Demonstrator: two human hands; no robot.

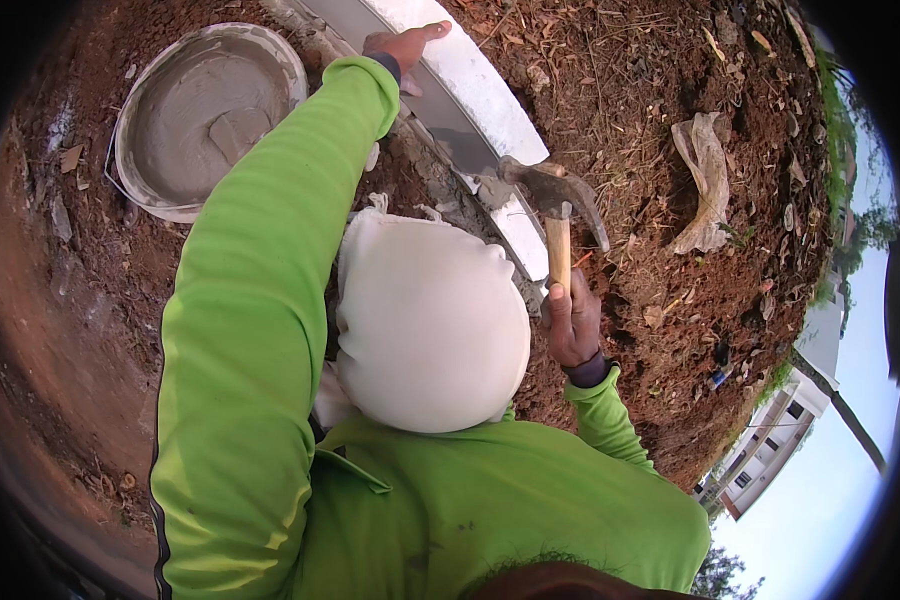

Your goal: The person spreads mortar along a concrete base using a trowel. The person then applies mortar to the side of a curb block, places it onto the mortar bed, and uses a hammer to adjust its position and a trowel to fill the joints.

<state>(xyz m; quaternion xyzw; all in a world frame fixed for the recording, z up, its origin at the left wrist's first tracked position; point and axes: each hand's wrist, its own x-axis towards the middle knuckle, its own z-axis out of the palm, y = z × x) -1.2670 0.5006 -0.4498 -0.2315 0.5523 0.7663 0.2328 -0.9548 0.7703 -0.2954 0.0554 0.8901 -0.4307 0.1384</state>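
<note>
My left hand [406,52] rests on a long white and grey kerb block [475,90] at the top, thumb stretched out over its white face. My right hand [576,325] is closed round the wooden handle of a claw hammer [559,245]. The hammer's metal head is over the near end of the block, by a second, shorter white block [522,235]; whether it touches cannot be told. Grey mortar [460,205] lies along the blocks' left side. A rounded shape covered in white cloth [432,325] fills the middle and hides the ground below it.
A bucket [130,165] of wet grey mortar stands at the upper left, its wire handle hanging down. Reddish soil with dry leaves and twigs [610,90] spreads right of the blocks. A crumpled pale sack [703,180] lies there. Beyond are a white building [770,445] and greenery.
</note>
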